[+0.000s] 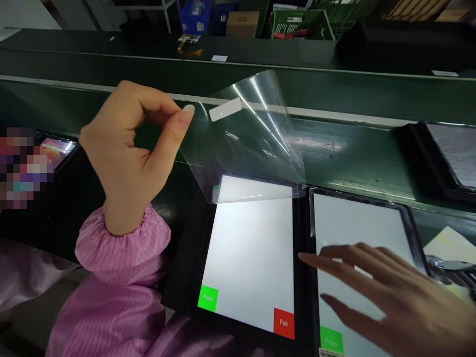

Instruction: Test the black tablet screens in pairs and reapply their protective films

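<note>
My left hand (137, 139) pinches the corner of a clear protective film (245, 144) between thumb and forefinger. The film curls up, bearing a white label (225, 109), and its lower edge hangs over the top of a tablet (249, 253). That tablet's screen is lit white, with a green "Pass" box at lower left and a red "Fail" box at lower right. My right hand (390, 292), its fingers spread, is over a second lit tablet (360, 218) to the right, the forefinger pointing towards the first one. Whether it touches the glass I cannot tell.
A dark device (451, 153) lies at the right, with a metal tool (453, 265) and pale paper (449, 243) below it. Another tablet (57, 151) is at far left. Behind the green bench stand a green crate (303, 25), a cardboard box (242, 24) and a blue bin (194, 17).
</note>
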{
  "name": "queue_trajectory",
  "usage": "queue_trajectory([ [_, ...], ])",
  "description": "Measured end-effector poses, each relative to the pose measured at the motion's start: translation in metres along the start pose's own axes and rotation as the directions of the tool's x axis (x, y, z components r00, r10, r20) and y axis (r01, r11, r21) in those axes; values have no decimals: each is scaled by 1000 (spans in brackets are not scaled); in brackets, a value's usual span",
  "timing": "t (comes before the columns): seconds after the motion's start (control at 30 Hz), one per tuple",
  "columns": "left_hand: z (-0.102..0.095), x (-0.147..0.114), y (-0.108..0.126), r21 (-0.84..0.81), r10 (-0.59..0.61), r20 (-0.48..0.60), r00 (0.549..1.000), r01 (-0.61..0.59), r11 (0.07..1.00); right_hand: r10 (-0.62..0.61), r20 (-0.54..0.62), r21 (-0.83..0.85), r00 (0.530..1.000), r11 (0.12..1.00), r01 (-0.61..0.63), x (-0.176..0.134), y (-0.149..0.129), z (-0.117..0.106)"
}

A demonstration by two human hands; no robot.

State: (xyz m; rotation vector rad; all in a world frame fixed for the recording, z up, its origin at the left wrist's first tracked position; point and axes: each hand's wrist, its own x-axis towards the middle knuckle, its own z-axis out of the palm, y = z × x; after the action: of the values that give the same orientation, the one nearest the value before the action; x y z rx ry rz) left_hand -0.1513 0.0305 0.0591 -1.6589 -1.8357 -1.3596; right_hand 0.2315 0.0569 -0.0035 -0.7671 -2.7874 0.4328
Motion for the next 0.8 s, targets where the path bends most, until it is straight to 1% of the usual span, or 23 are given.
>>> queue_trajectory([
  [0.07,0,1,-1,1,7,1,1000,-7,1000,-28,33,53,999,998,27,-7,-18,5],
  [0.13,0,1,-3,-9,38,9,999,-38,999,-6,39,108,999,994,2,-8,-27,6],
  [0.2,1,2,-5,-28,53,9,999,-52,998,67,30,187,997,980,-71,-4,-25,3],
  [0.3,0,0,-3,-57,39,-10,999,-40,998,229,-4,344,973,914,-214,12,-6,-7],
  [0.37,-7,-4,2,-56,20,-2,1000,-20,998,334,5,490,943,821,-293,26,11,-14],
  [0.43,-19,-11,6,-88,17,-1,1000,-17,996,388,108,633,915,683,-364,41,22,-19],
  [0.47,-27,-16,7,-150,41,30,999,-36,988,392,171,684,904,613,-395,50,25,-21],
  [0.5,-36,-23,6,-248,85,73,994,-64,967,380,238,714,894,556,-426,58,25,-22],
  [0.53,-45,-30,5,-368,152,140,978,-91,925,360,291,729,886,516,-449,66,24,-23],
  [0.57,-53,-39,2,-490,238,214,947,-107,865,335,329,737,883,494,-462,73,23,-24],
  [0.6,-61,-49,-1,-587,319,281,905,-101,803,314,354,734,881,490,-470,81,21,-24],
  [0.63,-66,-60,-4,-646,380,337,861,-83,759,297,370,722,880,504,-474,88,19,-25],
  [0.67,-69,-71,-7,-665,417,387,822,-65,744,287,381,697,879,536,-477,95,17,-24],
  [0.7,-69,-82,-10,-657,443,441,780,-56,752,280,392,658,877,581,-479,101,16,-24],
  [0.77,-65,-100,-12,-582,467,556,688,-78,809,275,389,548,879,698,-461,111,11,-19],
  [0.8,-61,-108,-11,-537,475,599,644,-116,835,270,358,477,894,770,-423,114,7,-15],
])
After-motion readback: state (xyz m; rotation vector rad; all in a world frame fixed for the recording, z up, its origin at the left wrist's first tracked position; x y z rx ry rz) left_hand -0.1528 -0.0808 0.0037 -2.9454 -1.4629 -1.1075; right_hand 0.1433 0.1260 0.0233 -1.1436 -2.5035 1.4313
